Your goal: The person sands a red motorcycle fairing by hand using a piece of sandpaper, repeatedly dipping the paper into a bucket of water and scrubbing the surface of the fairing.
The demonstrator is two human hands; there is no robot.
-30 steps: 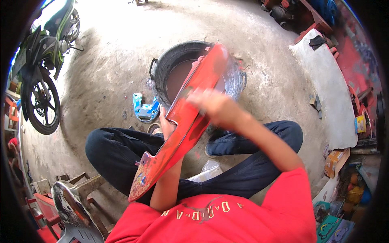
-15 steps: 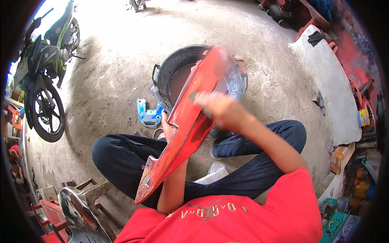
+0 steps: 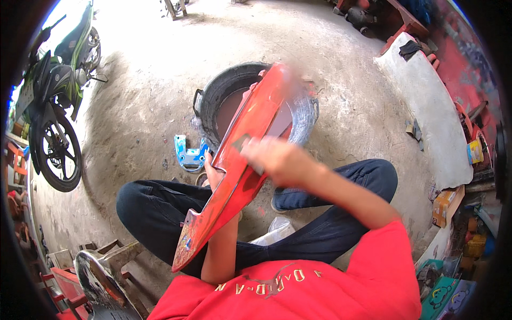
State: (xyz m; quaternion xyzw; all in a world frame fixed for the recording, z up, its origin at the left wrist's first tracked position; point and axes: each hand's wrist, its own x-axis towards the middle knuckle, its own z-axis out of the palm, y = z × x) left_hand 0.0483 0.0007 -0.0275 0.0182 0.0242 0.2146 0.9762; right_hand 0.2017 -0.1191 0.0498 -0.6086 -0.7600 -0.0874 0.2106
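Observation:
A long red motorcycle body panel (image 3: 258,109) slants across my lap, its narrow scuffed end near my shirt and its wide far end above a black basin (image 3: 205,114) of murky pinkish water. From beneath, my left hand (image 3: 214,175) grips the panel's left edge; the thumb side shows and the other fingers are hidden. My right hand (image 3: 285,160) is closed over a dark grey piece of sandpaper (image 3: 241,141), pressed against the panel's middle. A blue and white U-shaped plastic part (image 3: 188,154) lies on the floor left of the basin.
A parked motorcycle (image 3: 58,117) stands at the left. A white slab (image 3: 426,106) lies along the right, near a cardboard box (image 3: 445,208). Wooden furniture (image 3: 120,253) is at lower left. A clear plastic bag (image 3: 277,230) lies between my legs.
My right hand has slid a little down and left along the panel with the sandpaper. The whole view has shifted slightly; my left hand keeps its grip.

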